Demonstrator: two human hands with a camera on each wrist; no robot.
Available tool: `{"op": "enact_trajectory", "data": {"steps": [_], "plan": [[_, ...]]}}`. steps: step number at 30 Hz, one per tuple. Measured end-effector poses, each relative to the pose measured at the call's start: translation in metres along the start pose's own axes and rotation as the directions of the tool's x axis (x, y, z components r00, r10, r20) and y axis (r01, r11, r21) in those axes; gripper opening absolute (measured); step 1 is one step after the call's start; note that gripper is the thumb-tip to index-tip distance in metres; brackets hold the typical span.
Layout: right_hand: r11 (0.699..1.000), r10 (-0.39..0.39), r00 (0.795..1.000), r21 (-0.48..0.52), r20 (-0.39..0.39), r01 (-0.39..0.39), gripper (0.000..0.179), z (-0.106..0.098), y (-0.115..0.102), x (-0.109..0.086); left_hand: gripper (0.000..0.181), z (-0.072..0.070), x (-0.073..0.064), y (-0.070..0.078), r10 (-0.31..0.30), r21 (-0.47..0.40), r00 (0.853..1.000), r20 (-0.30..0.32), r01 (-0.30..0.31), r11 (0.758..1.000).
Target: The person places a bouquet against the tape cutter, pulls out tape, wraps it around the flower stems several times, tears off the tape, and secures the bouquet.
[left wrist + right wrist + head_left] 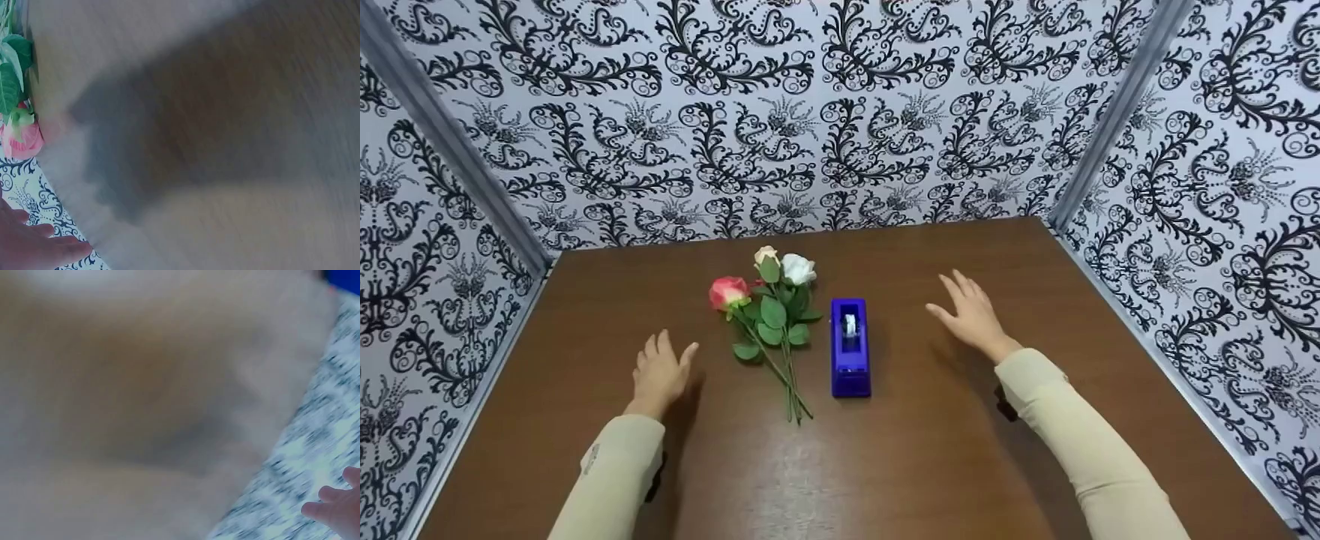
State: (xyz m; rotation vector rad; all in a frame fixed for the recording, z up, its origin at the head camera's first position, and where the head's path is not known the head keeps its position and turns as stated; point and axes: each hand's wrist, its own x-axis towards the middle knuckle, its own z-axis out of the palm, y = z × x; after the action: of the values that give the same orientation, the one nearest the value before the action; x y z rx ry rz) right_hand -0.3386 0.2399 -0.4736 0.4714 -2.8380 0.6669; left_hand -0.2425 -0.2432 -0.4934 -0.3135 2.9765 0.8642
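Three artificial roses lie together on the brown table, left of its middle: a pink-red rose (pixel 729 293), a cream rose (pixel 766 259) and a white rose (pixel 799 268). Their green stems (pixel 787 375) cross toward the front. Beside them stands a blue tape dispenser (pixel 850 379) with a roll of tape (pixel 850 325) in it. My left hand (pixel 660 373) hovers left of the roses, fingers spread, holding nothing. Right of the dispenser, my right hand (pixel 971 315) is also raised over the table with extended fingers and nothing in them. Both wrist views show the hands only at a corner.
The wooden table (pixel 945 465) is bordered by walls with black scroll patterns: a back wall (pixel 810 112), a left wall (pixel 405 300) and a right wall (pixel 1222 225). Grey metal posts (pixel 1117 120) stand at the corners. Shadows of the hands fall on the tabletop.
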Motion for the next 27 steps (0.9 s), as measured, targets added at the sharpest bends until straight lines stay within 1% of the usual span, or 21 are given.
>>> {"op": "enact_trajectory", "data": {"steps": [3, 7, 9, 12, 15, 17, 18, 20, 23, 25, 27], "plan": [[0.995, -0.087, 0.995, 0.051, -0.045, 0.089, 0.065, 0.004, -0.030, 0.005, 0.073, 0.003, -0.003, 0.000, -0.017, -0.013, 1.000, 0.004, 0.017, 1.000], [0.970, -0.193, 0.978, 0.132, -0.079, 0.202, 0.064, 0.008, -0.066, 0.007, 0.068, 0.007, -0.008, 0.007, -0.027, -0.016, 1.000, -0.006, 0.027, 1.000], [0.958, -0.226, 0.970, 0.156, -0.092, 0.239, 0.063, 0.009, -0.080, 0.006, 0.066, 0.009, -0.010, 0.014, -0.021, 0.001, 1.000, 0.014, 0.021, 1.000], [0.943, -0.259, 0.958, 0.181, -0.124, 0.278, 0.060, 0.010, -0.096, 0.002, 0.061, 0.014, -0.015, 0.024, -0.005, 0.034, 0.998, 0.068, 0.003, 0.999], [0.934, -0.271, 0.953, 0.205, -0.133, 0.294, 0.058, 0.010, -0.109, -0.004, 0.056, 0.019, -0.018, 0.039, 0.012, 0.040, 0.990, 0.141, -0.018, 0.999], [0.923, -0.288, 0.948, 0.224, -0.134, 0.312, 0.057, 0.010, -0.117, -0.008, 0.051, 0.023, -0.020, 0.050, 0.010, 0.021, 0.983, 0.183, -0.014, 1.000], [0.917, -0.297, 0.945, 0.235, -0.135, 0.321, 0.056, 0.011, -0.121, -0.011, 0.049, 0.026, -0.021, 0.055, 0.008, 0.005, 0.980, 0.200, -0.009, 1.000], [0.906, -0.314, 0.939, 0.250, -0.142, 0.341, 0.054, 0.012, -0.127, -0.015, 0.049, 0.031, -0.024, 0.067, -0.027, -0.034, 0.972, 0.232, 0.036, 0.999], [0.892, -0.332, 0.930, 0.268, -0.157, 0.364, 0.051, 0.013, -0.133, -0.020, 0.054, 0.044, -0.028, 0.084, -0.069, -0.079, 0.964, 0.258, 0.092, 0.993], [0.890, -0.332, 0.929, 0.272, -0.165, 0.367, 0.050, 0.014, -0.133, -0.022, 0.057, 0.054, -0.031, 0.095, -0.097, -0.074, 0.961, 0.259, 0.119, 0.990], [0.891, -0.325, 0.930, 0.274, -0.170, 0.361, 0.050, 0.015, -0.130, -0.024, 0.055, 0.064, -0.033, 0.103, -0.106, -0.052, 0.964, 0.245, 0.122, 0.991]]}}
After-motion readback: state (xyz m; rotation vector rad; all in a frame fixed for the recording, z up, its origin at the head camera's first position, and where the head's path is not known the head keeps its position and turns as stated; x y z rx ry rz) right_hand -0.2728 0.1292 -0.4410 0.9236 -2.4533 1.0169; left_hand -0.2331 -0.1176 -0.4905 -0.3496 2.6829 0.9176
